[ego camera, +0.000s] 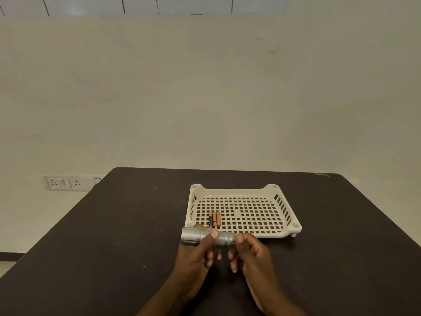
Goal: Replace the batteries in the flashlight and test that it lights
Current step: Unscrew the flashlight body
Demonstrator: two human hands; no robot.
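Over the bench [114, 224], your left hand [196, 254] is gripping the flashlight [205, 237] level while your right hand [250, 252] is pinching its tail cap, likely for unscrewing; batteries [214, 219] are waiting in the tray [282, 201].

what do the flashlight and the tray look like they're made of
The flashlight, held by the left hand and right hand, looks like metal, probably aluminium: matte silver-grey with ridged, knurled bands. The tray looks like moulded plastic: cream, smooth, with a square-hole grid floor and slotted walls. The batteries in it have copper-and-black wrappers.
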